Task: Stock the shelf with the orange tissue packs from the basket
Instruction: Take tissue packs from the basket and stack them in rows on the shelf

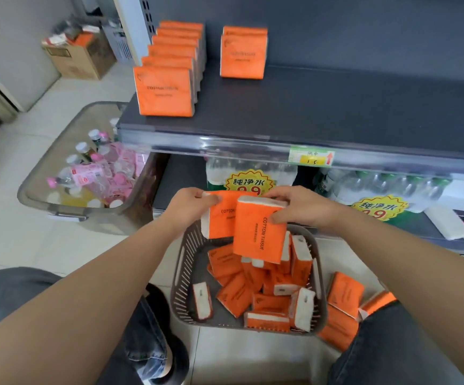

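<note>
Your left hand (pixel 190 202) grips one orange tissue pack (pixel 218 220) by its upper left corner. Your right hand (pixel 294 207) is clamped on the upper right corner of a second pack (pixel 258 234). Both packs hang over the far rim of the basket, at your 12 o'clock. The second pack overlaps the front of the first, and its "COTTON TISSUE" lettering runs down its length.

Directly below, between your knees, the grey slotted basket (pixel 182 276) sits on the tiled floor. It holds a loose heap of orange packs (pixel 239 293) lying at all angles, some showing their white ends. At 3 o'clock from the basket, just outside its right wall, several floor packs (pixel 346 294) lie against your right knee.

Past your hands, under the shelf, stand shrink-wrapped water bottles (pixel 253 169) with yellow starburst labels. At 10 o'clock a clear plastic bin (pixel 39 173) on the floor holds pink-capped bottles and pink packets.

Higher up, the dark grey shelf (pixel 322 107) carries a price tag (pixel 311 157) on its front rail at 1 o'clock. At 11 o'clock, at its left end, a row of six packs (pixel 164 91) stands upright, one behind another. At 12 o'clock and further back, well apart from that row, two more packs (pixel 243 58) stand the same way. Farthest off, at 10 o'clock, a cardboard box (pixel 81 59) sits on the floor.
</note>
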The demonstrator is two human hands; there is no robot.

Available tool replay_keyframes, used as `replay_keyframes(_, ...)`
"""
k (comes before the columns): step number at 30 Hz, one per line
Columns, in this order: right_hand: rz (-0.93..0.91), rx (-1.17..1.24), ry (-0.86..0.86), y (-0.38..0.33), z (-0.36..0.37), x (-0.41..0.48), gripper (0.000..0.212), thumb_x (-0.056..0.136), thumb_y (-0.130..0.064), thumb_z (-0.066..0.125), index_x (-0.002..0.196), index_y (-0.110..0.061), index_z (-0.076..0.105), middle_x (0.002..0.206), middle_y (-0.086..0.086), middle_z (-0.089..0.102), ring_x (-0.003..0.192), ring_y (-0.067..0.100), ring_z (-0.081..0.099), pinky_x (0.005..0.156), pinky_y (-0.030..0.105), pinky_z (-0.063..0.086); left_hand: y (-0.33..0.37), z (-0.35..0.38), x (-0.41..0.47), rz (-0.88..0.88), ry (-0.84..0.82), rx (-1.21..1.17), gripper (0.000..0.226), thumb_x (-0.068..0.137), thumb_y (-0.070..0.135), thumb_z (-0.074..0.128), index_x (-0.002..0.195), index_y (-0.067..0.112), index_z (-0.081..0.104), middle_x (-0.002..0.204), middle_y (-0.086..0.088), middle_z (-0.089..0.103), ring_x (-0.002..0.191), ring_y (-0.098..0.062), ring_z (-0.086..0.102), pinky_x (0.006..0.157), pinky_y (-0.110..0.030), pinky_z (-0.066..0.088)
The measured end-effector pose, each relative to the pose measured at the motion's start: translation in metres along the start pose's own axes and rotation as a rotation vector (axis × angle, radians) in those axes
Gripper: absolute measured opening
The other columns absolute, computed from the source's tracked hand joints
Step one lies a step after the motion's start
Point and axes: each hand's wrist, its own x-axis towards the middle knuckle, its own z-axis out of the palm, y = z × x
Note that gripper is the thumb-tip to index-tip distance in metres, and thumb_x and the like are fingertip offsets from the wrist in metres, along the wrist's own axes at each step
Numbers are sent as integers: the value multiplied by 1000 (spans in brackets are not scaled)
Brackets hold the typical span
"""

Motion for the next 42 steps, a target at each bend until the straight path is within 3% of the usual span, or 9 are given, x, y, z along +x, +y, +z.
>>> replay_keyframes(8, -70, 12, 56, -32, -16, 4, 35, 75, -18, 79, 103, -20, 58, 104, 2, 67, 98, 19, 66, 91, 40, 54, 32, -9, 3, 62, -27, -16, 40, 82, 43, 70, 104, 9, 68, 107, -9, 69, 101, -25, 65, 95, -45, 50)
replay_keyframes(12, -169, 6, 83, -54, -21, 4, 31, 75, -22, 80, 104, -23, 66, 106, -2, 67, 100, 14, 64, 91, 36, 53, 41, -9, 4, 98, -51, -73, 37, 86, 41, 66, 102, 7, 69, 100, -9, 71, 97, -26, 67, 89, -40, 54)
replay_keyframes(17, -221, 41, 146, -73, -18, 10, 39, 76, -20, 79, 112, -18, 63, 108, 0, 66, 99, 15, 64, 90, 33, 53, 50, -12, 6, 119, -118, -152, 42, 87, 49, 62, 102, 10, 71, 100, -11, 73, 98, -28, 68, 95, -47, 51)
replay_keyframes(21, -265, 62, 236, -82, -20, 15, 36, 73, -18, 81, 102, -21, 60, 106, 3, 66, 97, 18, 64, 92, 37, 52, 57, -19, 3, 161, -262, -151, 74, 66, 68, 69, 115, 12, 65, 105, -7, 73, 99, -23, 68, 95, -44, 50)
replay_keyframes(23, -280, 50, 266, -88, -22, 17, 35, 73, -20, 81, 100, -19, 59, 107, 4, 66, 97, 18, 64, 90, 35, 53, 59, -21, 3, 163, -306, -122, 90, 53, 65, 81, 123, 15, 56, 113, -6, 70, 104, -23, 67, 96, -47, 51)
replay_keyframes(28, -355, -7, 298, -108, -31, 21, 33, 75, -18, 80, 102, -17, 61, 103, 0, 64, 98, 15, 62, 89, 28, 51, 72, -25, 4, 196, -277, -168, 51, 69, 28, 83, 109, 25, 53, 111, -2, 67, 99, -18, 66, 83, -34, 54)
replay_keyframes(34, -410, -73, 452, -116, -48, 24, 50, 76, -27, 78, 120, -23, 54, 118, -8, 60, 109, 8, 54, 97, 26, 44, 88, -34, 20, 230, -183, -247, 96, 44, 48, 89, 126, 16, 52, 117, -5, 67, 102, -22, 68, 88, -44, 56)
replay_keyframes(38, -374, 17, 567, -109, -61, 24, 72, 76, -30, 79, 137, -23, 41, 138, -6, 47, 128, 10, 41, 101, 24, 35, 100, -36, 24, 253, -154, -348, 82, 54, 39, 87, 124, 12, 55, 115, -7, 69, 100, -23, 69, 85, -42, 57)
replay_keyframes(42, -264, 366, 507, -99, -70, 26, 83, 78, -30, 77, 146, -14, 31, 140, 1, 45, 123, 15, 48, 98, 32, 45, 112, -36, 29, 262, -116, -478, 67, 63, 30, 78, 124, 13, 56, 114, -7, 70, 99, -24, 69, 75, -37, 57)
